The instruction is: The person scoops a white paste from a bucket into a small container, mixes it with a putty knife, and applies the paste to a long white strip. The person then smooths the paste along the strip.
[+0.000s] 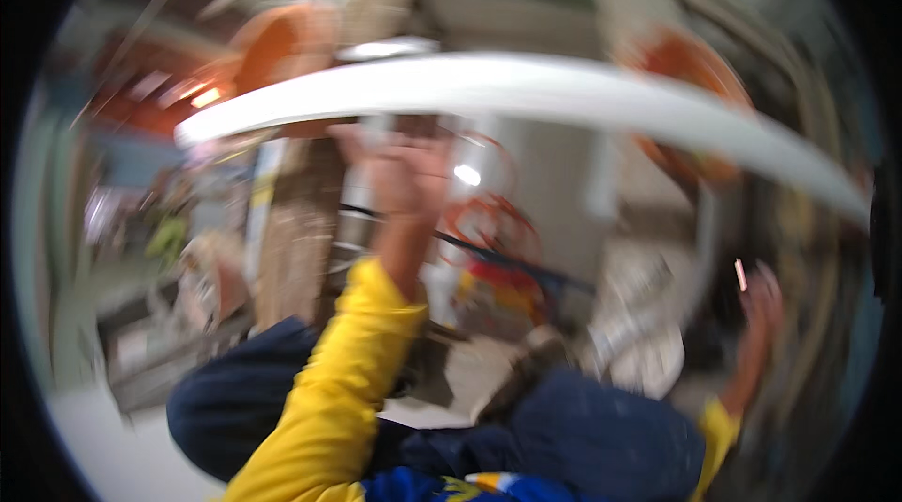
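Note:
A long white curved strip (489, 79) spans the upper middle of the head view, blurred by motion. My left hand (404, 168), in a yellow sleeve, is just beneath it with thumb and fingers apart; whether they touch the strip is unclear. At the right, my right hand (759, 300) has closed fingers around a small shiny thing (740, 276) too blurred to name. Orange curved forms (272, 46) (695, 74) lie behind both halves of the strip.
Wooden beams (301, 220) run away from me. Between them are red coiled loops (489, 220) and a dark bar (507, 262). A pale bundle (639, 342) lies at the lower right, and blurred clutter (207, 286) fills the left.

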Motion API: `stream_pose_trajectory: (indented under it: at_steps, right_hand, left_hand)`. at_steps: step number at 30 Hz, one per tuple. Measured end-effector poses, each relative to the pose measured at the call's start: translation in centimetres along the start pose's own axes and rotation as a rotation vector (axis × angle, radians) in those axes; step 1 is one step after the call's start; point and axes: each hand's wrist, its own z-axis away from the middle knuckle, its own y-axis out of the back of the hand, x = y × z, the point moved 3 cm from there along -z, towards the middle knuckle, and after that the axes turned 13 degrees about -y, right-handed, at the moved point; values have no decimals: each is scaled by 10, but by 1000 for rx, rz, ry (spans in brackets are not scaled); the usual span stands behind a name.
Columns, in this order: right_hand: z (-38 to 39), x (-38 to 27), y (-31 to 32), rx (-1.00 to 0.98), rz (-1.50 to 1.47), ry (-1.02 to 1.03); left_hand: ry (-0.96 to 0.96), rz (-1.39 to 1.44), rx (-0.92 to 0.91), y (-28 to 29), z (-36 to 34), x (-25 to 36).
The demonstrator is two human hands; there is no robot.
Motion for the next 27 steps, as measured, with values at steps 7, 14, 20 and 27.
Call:
stream_pose_trajectory:
  at_steps: [7,14,20,27]
  right_hand:
    - [86,-16,-15,-145,645,-222]
    - [163,82,-8,-84,448,-559]
    - [195,99,-35,47,-22,-878]
    - [217,114,-67,11,-489,-847]
  left_hand:
    - [447,-543,-54,49,87,-75]
    - [991,-1053,-867,75,212,-129]
    - [810,-1120,-1099,73,241,-150]
    - [-13,-1482,-1450,12,215,-226]
